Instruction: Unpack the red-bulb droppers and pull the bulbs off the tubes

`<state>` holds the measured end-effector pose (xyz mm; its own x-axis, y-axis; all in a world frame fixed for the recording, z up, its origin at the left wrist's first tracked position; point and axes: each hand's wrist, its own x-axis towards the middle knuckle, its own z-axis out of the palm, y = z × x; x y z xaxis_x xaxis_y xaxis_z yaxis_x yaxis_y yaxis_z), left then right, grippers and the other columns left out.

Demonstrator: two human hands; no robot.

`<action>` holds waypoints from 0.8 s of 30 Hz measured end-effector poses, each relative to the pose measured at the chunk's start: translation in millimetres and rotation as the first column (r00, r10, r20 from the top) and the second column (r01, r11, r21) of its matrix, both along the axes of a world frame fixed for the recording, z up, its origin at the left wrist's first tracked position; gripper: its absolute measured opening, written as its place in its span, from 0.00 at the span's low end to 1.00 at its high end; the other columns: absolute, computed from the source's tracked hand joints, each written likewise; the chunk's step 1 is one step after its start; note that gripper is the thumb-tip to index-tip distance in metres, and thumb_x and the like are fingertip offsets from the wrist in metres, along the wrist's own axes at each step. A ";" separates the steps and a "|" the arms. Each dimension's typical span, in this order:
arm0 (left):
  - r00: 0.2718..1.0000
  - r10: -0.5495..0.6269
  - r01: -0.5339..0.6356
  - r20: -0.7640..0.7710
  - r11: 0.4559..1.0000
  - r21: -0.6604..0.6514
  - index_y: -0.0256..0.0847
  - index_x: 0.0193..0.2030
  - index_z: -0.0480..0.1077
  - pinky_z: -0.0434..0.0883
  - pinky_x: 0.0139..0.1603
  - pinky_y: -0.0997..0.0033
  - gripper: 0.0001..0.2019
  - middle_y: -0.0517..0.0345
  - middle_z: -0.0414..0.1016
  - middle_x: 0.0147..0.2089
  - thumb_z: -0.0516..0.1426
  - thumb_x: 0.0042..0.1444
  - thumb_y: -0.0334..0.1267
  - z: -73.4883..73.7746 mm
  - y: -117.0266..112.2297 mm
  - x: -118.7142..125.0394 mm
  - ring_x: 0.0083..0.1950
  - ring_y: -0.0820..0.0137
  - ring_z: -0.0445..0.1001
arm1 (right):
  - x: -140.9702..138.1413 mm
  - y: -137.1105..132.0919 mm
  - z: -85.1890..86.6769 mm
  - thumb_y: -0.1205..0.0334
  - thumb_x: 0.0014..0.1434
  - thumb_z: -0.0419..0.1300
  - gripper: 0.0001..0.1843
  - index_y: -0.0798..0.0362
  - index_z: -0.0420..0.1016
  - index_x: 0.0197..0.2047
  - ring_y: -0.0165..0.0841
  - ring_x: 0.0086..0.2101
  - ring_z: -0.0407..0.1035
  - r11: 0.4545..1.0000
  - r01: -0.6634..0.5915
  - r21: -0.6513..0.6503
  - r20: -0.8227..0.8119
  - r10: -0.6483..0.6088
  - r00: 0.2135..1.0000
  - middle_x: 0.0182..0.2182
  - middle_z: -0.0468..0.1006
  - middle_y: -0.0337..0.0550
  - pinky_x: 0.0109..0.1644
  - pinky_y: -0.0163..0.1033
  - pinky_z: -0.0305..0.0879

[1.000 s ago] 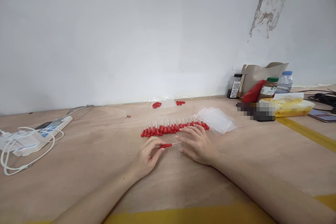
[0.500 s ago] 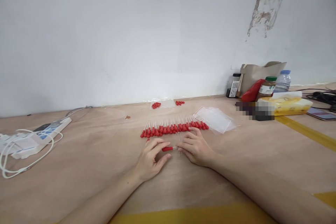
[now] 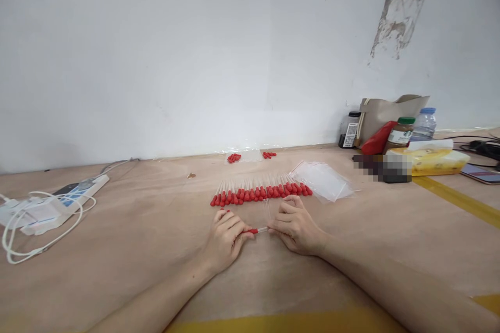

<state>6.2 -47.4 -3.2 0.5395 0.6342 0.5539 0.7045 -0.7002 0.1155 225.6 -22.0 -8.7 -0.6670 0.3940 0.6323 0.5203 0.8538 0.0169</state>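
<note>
Between thumb and fingers, my left hand (image 3: 226,237) pinches the red rubber bulb (image 3: 253,231) of a dropper. My right hand (image 3: 295,226) is closed on the clear glass tube (image 3: 262,229) of that same dropper, which lies level between both hands. More thin glass tubes (image 3: 267,208) lie beside my right fingers. Beyond my hands stretches a row of droppers (image 3: 258,193), their red bulbs toward me and clear tubes pointing away. A bit of red shows just past my left knuckles, mostly hidden.
Small bags with loose red bulbs (image 3: 234,158) lie near the wall. Clear plastic bags (image 3: 323,179) sit right of the row. At left is a power strip (image 3: 66,205) with white cables; at right stand jars, a bottle (image 3: 424,124), a beige bag (image 3: 386,114) and a tissue pack (image 3: 437,158).
My left thumb and fingers have closed on the red bulb, which lay under loosely spread fingers before. Both hands and the dropper sit slightly lower in view.
</note>
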 end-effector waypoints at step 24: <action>0.842 0.436 -0.276 0.319 0.855 -0.439 0.40 0.37 0.68 0.65 0.28 0.74 0.13 0.59 0.72 0.29 0.53 0.51 0.47 6.1 20.2 -56.5 0.28 0.72 0.69 | 13.8 14.8 -4.3 0.66 0.57 0.49 0.12 0.51 0.74 0.33 0.32 0.31 0.66 0.942 0.326 -0.074 -0.083 -0.332 0.940 0.27 0.77 0.42 0.42 0.42 0.49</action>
<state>-50.2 -27.2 2.9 0.0218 0.9332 0.3587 0.7329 -0.2590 0.6291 239.4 -7.2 -13.0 -0.4331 0.6195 0.6547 0.7691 0.6327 -0.0899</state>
